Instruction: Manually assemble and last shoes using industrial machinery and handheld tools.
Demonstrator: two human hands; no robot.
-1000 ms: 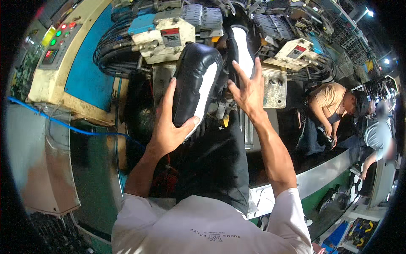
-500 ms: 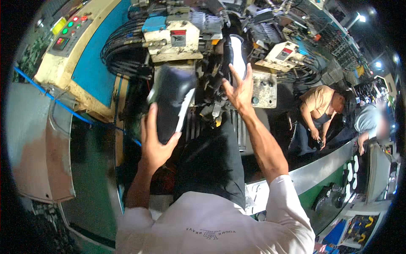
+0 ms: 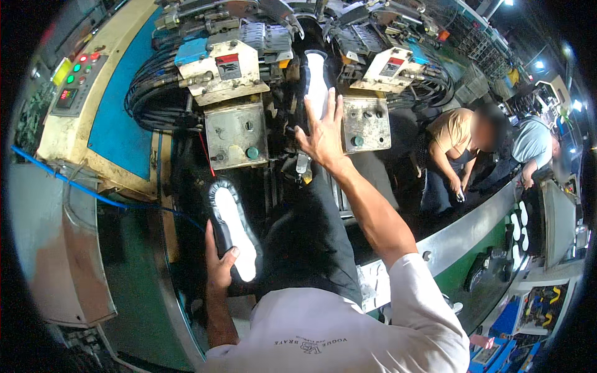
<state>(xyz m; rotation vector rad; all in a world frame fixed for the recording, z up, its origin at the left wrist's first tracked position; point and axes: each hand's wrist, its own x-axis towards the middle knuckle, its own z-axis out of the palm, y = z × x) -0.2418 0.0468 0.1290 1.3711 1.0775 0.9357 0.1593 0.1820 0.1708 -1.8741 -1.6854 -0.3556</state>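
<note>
Left fingers (image 3: 211, 242) holding shoe upper (image 3: 234, 217), right fingers (image 3: 330, 110) spread over second upper (image 3: 316, 73), lettered shirt (image 3: 348, 323)

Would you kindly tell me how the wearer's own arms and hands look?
The left hand and right hand show no gloves, rings or watch. Both forearms are bare below the short sleeves of a white shirt, which has small dark print.

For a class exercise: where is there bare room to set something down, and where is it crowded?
The silver ledge looks mostly bare between the worker in tan and the green floor. The gap between the two cream machine units is crowded: the right hand touches a shoe piece there.
</note>
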